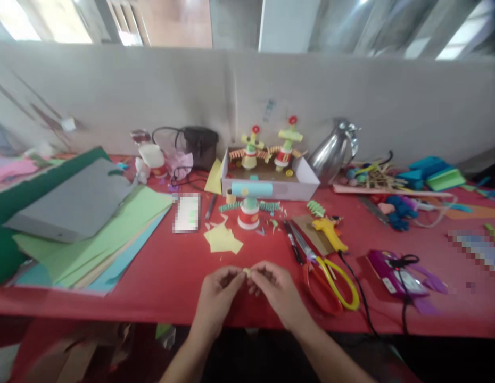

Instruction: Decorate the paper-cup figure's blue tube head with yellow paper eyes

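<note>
My left hand (216,293) and my right hand (276,290) meet over the near edge of the red table (159,271). Both pinch a small yellow paper piece (246,272) between their fingertips. Just beyond lies a yellow paper scrap (222,238). Behind it stands a paper figure (249,207) with a red-white base, green spiral arms and a blue top.
Red and yellow scissors (327,274) and a yellow glue gun (329,233) lie right of my hands. A white box (267,178) with two paper figures stands behind. Stacked coloured sheets (99,234) cover the left. A metal jug (333,149) and craft clutter (391,186) sit at the right.
</note>
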Demonstrator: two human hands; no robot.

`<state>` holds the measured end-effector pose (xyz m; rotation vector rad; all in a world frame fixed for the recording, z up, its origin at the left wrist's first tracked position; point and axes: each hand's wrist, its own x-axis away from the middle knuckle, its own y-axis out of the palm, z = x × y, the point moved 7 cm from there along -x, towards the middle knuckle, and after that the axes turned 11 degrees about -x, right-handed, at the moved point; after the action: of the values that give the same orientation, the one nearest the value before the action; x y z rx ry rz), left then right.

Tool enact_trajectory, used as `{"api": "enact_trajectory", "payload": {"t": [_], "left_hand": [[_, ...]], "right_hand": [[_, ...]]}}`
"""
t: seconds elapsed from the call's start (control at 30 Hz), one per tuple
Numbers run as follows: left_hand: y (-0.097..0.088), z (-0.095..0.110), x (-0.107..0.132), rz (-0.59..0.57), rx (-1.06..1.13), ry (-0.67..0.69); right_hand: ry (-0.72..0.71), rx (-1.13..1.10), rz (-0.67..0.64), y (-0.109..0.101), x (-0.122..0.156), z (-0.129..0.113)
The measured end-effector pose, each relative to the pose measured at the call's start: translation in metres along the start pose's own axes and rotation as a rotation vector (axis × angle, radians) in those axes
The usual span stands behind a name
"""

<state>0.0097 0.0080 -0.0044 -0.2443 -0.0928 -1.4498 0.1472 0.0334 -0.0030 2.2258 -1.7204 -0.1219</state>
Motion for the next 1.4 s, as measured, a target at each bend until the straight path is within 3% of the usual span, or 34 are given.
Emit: {"api": "enact_trajectory", "payload": {"t": [0.17, 0.33, 0.4, 0.5, 0.6, 0.73, 0.8, 0.93, 1.03, 1.13, 1.23, 1.4], "left_hand": [[0.000, 0.002, -0.002, -0.015, -0.068, 0.020], [0.002, 0.012, 0.003, -0.032, -0.103, 0.075], [0.001, 0.015, 0.003, -0.011, -0.136, 0.107], [-0.001, 0.011, 0.003, 0.007, -0.105, 0.056], [0.005, 0.004, 0.005, -0.088, 0.019, -0.052], [0.010, 0.003, 0.008, -0.145, 0.122, -0.092], [0.009, 0.004, 0.008, -0.143, 0.095, -0.070], [0.006, 0.015, 0.006, -0.123, -0.169, 0.110], [0.005, 0.027, 0.008, -0.045, -0.443, 0.297], [0.004, 0.034, 0.012, 0.060, -0.584, 0.409], [0.005, 0.035, 0.015, 0.094, -0.582, 0.440], [0.010, 0.029, 0.010, -0.012, -0.417, 0.339]], "right_hand": [[-0.136, 0.116, -0.043, 0.002, -0.002, -0.006], [-0.044, -0.016, -0.006, -0.001, 0.003, 0.001], [-0.075, 0.000, 0.013, -0.003, 0.007, -0.002], [-0.342, 0.213, 0.087, -0.009, 0.015, -0.022], [-0.675, 0.455, 0.055, -0.004, 0.030, -0.042], [-0.833, 0.538, -0.076, 0.004, 0.043, -0.045], [-0.787, 0.513, -0.074, 0.004, 0.043, -0.044], [-0.500, 0.388, -0.002, -0.005, 0.029, -0.033], [-0.357, 0.341, -0.028, -0.005, 0.021, -0.027], [-0.316, 0.329, -0.026, -0.004, 0.019, -0.027], [-0.292, 0.308, -0.017, -0.004, 0.019, -0.026], [-0.184, 0.166, 0.003, -0.010, 0.014, -0.020]]}}
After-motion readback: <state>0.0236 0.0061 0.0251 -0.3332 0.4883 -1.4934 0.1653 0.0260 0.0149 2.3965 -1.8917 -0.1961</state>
